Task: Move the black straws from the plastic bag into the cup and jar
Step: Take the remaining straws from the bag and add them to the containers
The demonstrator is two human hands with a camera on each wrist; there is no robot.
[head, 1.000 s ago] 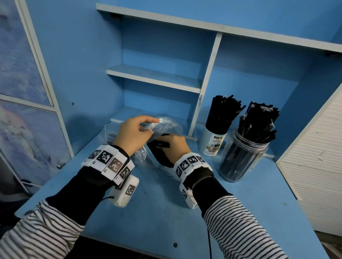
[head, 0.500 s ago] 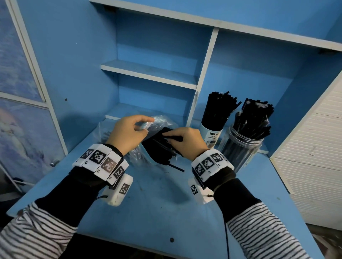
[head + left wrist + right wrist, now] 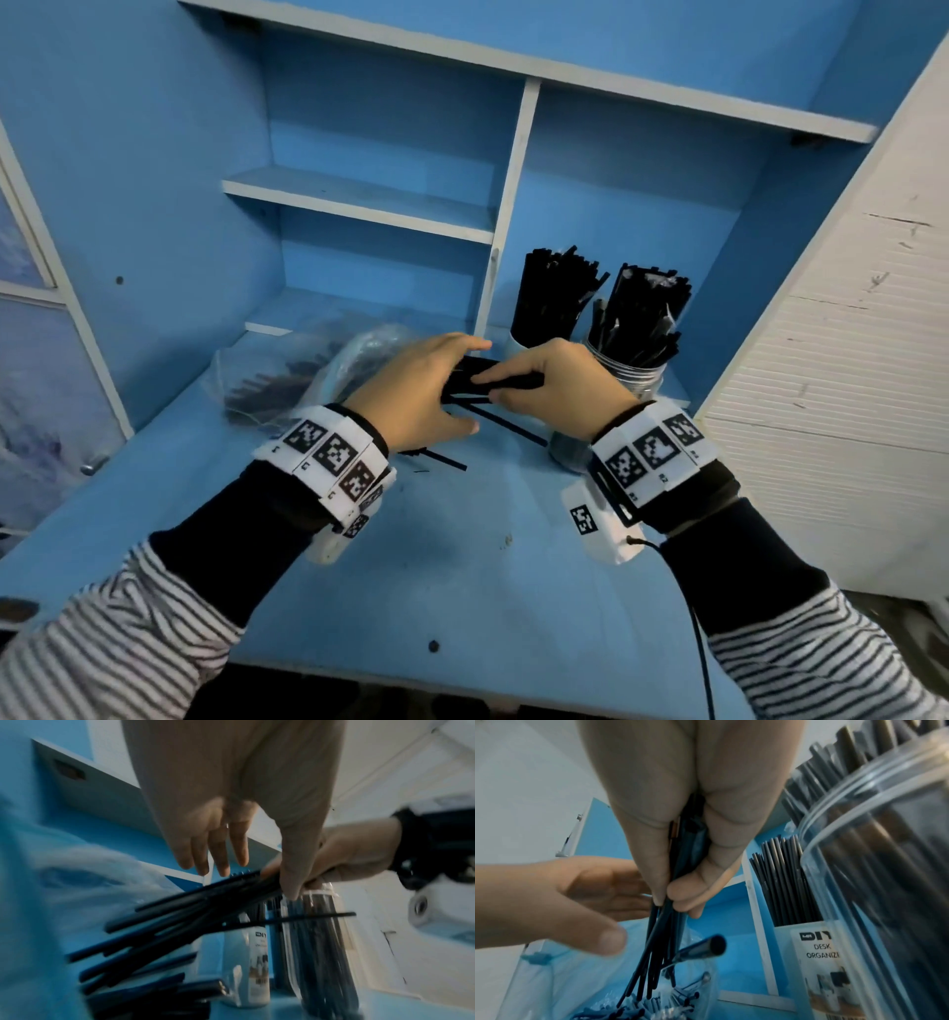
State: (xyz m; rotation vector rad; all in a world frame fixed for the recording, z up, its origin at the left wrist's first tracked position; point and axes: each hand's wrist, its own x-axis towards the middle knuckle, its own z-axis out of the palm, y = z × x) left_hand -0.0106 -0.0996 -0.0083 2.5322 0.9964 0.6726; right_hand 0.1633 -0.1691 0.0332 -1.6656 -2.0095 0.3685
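The right hand point(image 3: 560, 390) has its fingers and thumb curled tight round a bundle of black straws point(image 3: 195, 914) — thin, smooth, matte plastic tubes, lying roughly level above the blue desk point(image 3: 411, 565) with their free ends fanning out to the left. The left hand point(image 3: 411, 395) is beside the bundle with straight, relaxed fingers point(image 3: 218, 850) spread over the straws and gripping nothing. One loose straw point(image 3: 503, 424) slants down below the hands, and another point(image 3: 441, 460) lies on the painted desktop near the left wrist.

To the left, the plastic bag point(image 3: 287, 370) sits crumpled on the desk — thin, clear and glossy film, with more dark straws showing through it. Just beyond the right hand stand the cup point(image 3: 816, 953), a white cylinder printed "DIY DESK ORGANIZER", and to its right the jar point(image 3: 629, 372), clear and round with a ridged rim. Both are packed with upright black straws. Flat blue shelves point(image 3: 359, 205) with pale edges fill the far side.
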